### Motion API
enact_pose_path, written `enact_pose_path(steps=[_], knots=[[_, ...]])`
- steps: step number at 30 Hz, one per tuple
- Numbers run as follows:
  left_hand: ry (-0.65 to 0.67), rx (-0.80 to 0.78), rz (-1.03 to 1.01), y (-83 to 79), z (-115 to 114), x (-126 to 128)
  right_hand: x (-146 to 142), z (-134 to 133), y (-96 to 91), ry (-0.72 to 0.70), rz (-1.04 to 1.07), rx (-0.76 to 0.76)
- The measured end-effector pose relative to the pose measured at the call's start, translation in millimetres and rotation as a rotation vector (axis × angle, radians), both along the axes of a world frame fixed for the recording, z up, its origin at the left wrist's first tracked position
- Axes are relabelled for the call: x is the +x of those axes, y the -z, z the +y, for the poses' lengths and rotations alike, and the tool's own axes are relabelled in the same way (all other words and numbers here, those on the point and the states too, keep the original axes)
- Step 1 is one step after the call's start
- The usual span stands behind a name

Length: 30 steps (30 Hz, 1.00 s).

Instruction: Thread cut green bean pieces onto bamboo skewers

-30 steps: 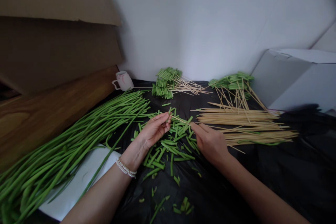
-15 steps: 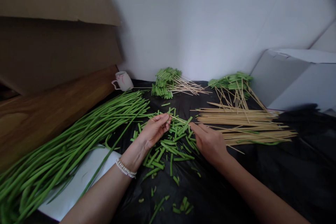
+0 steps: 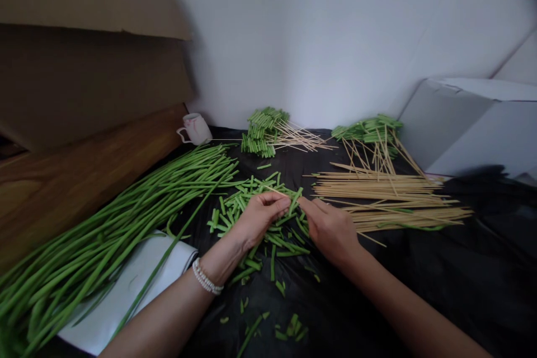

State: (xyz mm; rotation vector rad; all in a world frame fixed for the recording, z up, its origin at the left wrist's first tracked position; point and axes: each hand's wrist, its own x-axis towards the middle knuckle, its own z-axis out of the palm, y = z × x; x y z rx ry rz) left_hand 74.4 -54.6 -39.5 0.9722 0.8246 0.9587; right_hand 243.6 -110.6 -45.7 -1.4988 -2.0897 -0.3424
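My right hand point(image 3: 331, 229) is closed around a thin bamboo skewer point(image 3: 268, 189). Close to its fingertips a short green bean piece point(image 3: 296, 199) sits crosswise, apparently threaded on the skewer. My left hand point(image 3: 264, 215) pinches the skewer just left of that piece, and the pale tip sticks out beyond its fingers. Whether another bean piece is inside the left pinch is hidden. Beneath both hands lies a loose heap of cut bean pieces point(image 3: 230, 210) on black plastic sheeting point(image 3: 352, 313).
Long green beans point(image 3: 126, 229) lie at left, partly over a white sheet point(image 3: 113, 313). Loose skewers point(image 3: 386, 185) lie at right. Two piles of filled skewers point(image 3: 264, 131) point(image 3: 373, 128) rest by the wall. A mug point(image 3: 196, 130), cardboard box point(image 3: 92, 67) and white box point(image 3: 470, 128) stand around.
My left hand has slid rightward and slightly down along the skewer, from its tip to beside the bean piece. My right hand has barely moved.
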Motion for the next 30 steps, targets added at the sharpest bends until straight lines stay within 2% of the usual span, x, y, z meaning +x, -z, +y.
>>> enact_pose_path(steps=[5,10,15,21,26,28,30], knots=[[-0.002,-0.026,0.009,-0.7,-4,4,3,1,-1.2,0.003,0.042,0.009],[0.025,-0.066,0.001,-1.0,0,-1,10,1,-3.0,0.082,0.099,-0.019],[-0.068,0.016,-0.01,-5.1,9,-10,20,5,-7.1,0.118,0.17,-0.07],[-0.073,-0.085,-0.105,-8.2,12,-13,26,11,-16.5,0.145,0.141,-0.373],[-0.107,-0.105,-0.11,-11.8,12,-14,25,6,-22.5,0.066,0.068,-0.645],[-0.119,-0.105,-0.109,-13.6,12,-14,24,3,-23.1,0.062,0.0,-0.695],[-0.131,-0.102,-0.11,-15.1,12,-14,22,1,-23.2,0.085,-0.06,-0.68]])
